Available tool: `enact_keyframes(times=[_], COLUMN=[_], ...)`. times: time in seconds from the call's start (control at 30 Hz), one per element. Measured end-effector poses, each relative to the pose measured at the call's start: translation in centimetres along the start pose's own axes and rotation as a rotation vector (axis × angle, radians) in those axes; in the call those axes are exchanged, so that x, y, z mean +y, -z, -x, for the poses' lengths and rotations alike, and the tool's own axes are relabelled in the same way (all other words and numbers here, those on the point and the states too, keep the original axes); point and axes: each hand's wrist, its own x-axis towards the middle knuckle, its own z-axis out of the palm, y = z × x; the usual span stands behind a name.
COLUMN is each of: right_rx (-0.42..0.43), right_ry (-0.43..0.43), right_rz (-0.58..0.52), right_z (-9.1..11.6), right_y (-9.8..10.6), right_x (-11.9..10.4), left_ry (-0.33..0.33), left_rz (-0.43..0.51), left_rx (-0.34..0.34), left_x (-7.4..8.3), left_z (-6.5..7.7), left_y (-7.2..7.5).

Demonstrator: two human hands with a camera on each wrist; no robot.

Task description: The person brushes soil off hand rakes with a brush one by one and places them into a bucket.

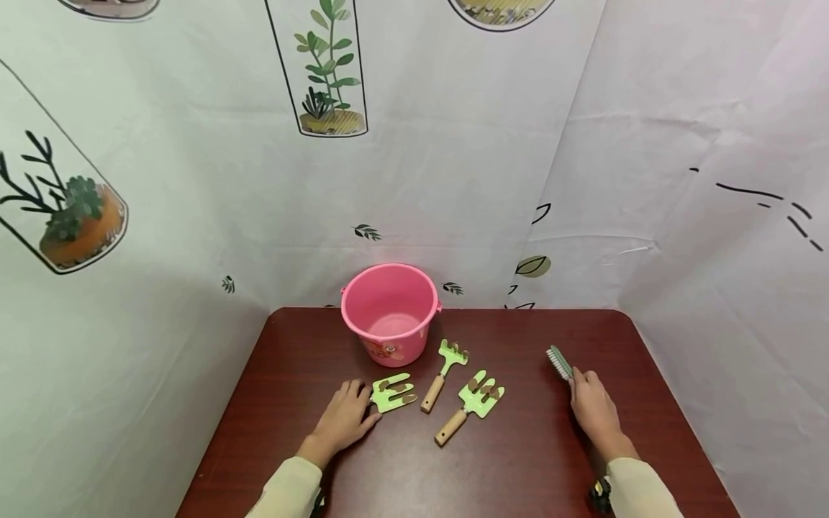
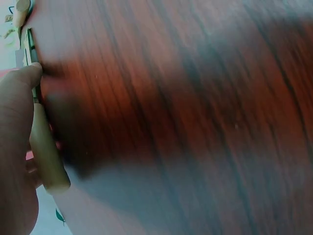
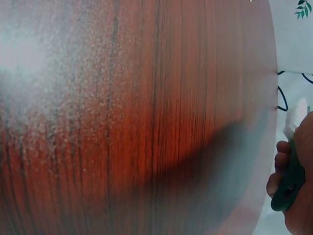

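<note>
My left hand (image 1: pixel 345 414) is low over the left of the table, gripping a small garden fork (image 1: pixel 383 400) with a lime-green head marked by brown patches. In the left wrist view its wooden handle (image 2: pixel 49 159) lies between thumb and fingers, the thumb near the neck. On the right, my right hand (image 1: pixel 594 406) holds a scrub brush (image 1: pixel 560 364) with white bristles and a green back. Fingers wrap the brush's dark green handle (image 3: pixel 289 185) in the right wrist view.
A pink bucket (image 1: pixel 395 351) stands at the table's back edge. Between the hands lie a small green hand rake (image 1: pixel 433 393) and a second green garden fork (image 1: pixel 451 427), both wooden-handled. White printed cloth (image 1: pixel 453 194) rises behind the dark red table (image 1: pixel 505 467).
</note>
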Motion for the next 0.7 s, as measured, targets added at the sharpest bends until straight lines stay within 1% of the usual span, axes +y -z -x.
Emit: enact_keyframes(times=[0.17, 0.33, 0.57, 0.7], right_rx=[0.003, 0.009, 0.005, 0.008], right_ry=[-0.002, 0.002, 0.008, 0.015], right_rz=[-0.005, -0.007, -0.006, -0.005], right_z=[-0.02, -0.02, 0.07, 0.09], right_y=[0.09, 0.14, 0.13, 0.11], right_x=[-0.03, 0.0, 0.13, 0.22], left_ry=[-0.024, -0.036, -0.015, -0.03], left_rz=[-0.027, -0.035, -0.019, -0.018], left_rx=[0.041, 0.076, 0.095, 0.152], left_x=[0.17, 0.02, -0.37, -0.62], left_z=[-0.13, -0.08, 0.35, 0.55], left_y=[-0.19, -0.27, -0.44, -0.54])
